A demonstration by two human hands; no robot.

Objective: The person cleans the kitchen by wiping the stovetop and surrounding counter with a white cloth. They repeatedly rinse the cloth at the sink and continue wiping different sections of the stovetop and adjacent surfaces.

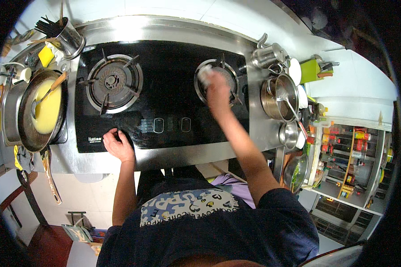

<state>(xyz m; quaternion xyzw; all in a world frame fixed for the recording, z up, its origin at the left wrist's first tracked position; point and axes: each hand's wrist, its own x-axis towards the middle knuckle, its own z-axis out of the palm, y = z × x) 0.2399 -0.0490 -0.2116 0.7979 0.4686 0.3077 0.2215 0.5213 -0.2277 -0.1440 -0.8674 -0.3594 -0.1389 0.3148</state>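
A black glass gas hob (167, 80) with two burners is set in a steel counter before me. My right hand (218, 88), blurred, holds a crumpled white cloth or paper wipe (205, 74) over the right burner (232, 76). That hand and wipe hide part of the ring. Near the hob's front left corner, my left hand (118, 146) rests with fingers loosely curled and thumb apart; nothing shows in it. Behind it lies the left burner (112, 81), its pan supports in place. Marked panels (158, 125) sit along the front of the glass.
Left stands a wok (22, 126) of yellow liquid with a wooden-handled ladle (53, 87); its handle juts past the counter edge. A steel utensil holder (70, 40) is behind. Right are a kettle (265, 56), a pot (265, 100) with a skimmer, and a small steel bowl (289, 135).
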